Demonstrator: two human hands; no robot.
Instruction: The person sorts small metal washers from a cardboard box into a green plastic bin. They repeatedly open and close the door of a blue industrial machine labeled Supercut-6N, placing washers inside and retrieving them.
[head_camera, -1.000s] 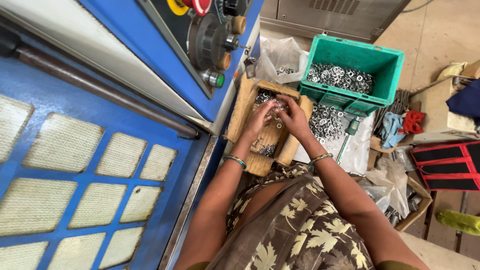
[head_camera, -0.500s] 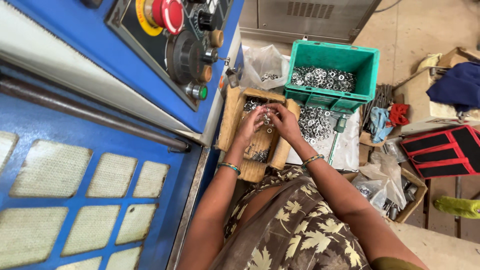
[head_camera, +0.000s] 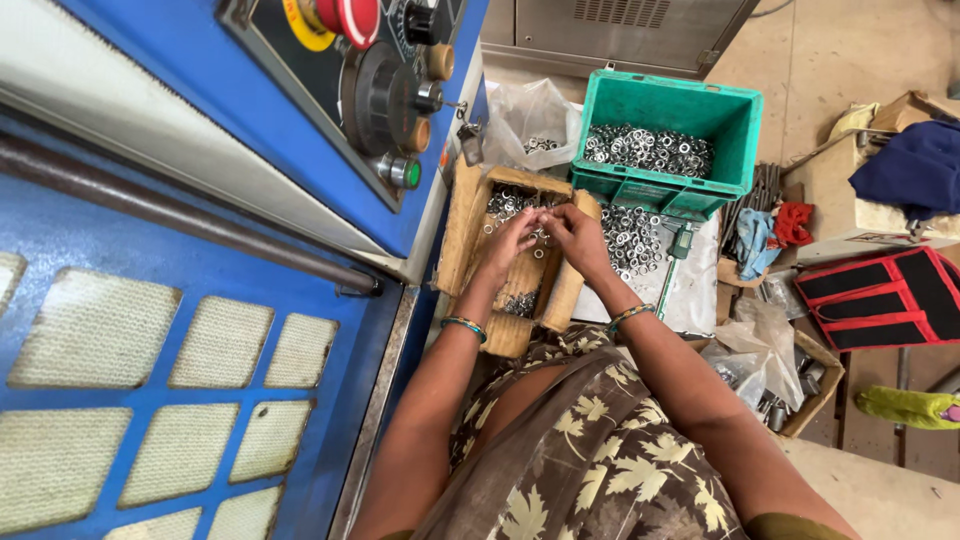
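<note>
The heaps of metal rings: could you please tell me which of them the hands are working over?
The one in the wooden tray beside the blue machine: both the left hand and right hand meet above it. The fuller green crate and the plastic sheet heap lie untouched farther right.

Both hands, left hand (head_camera: 510, 240) and right hand (head_camera: 578, 235), now sit lower over the wooden tray (head_camera: 470, 215), fingertips meeting among the metal washers (head_camera: 505, 203).

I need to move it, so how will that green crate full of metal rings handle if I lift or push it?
The green crate looks rigid plastic, so it should keep its shape. Its layer of metal rings probably makes it heavy for its size. The loose rings would likely slide and spill if tilted.
</note>
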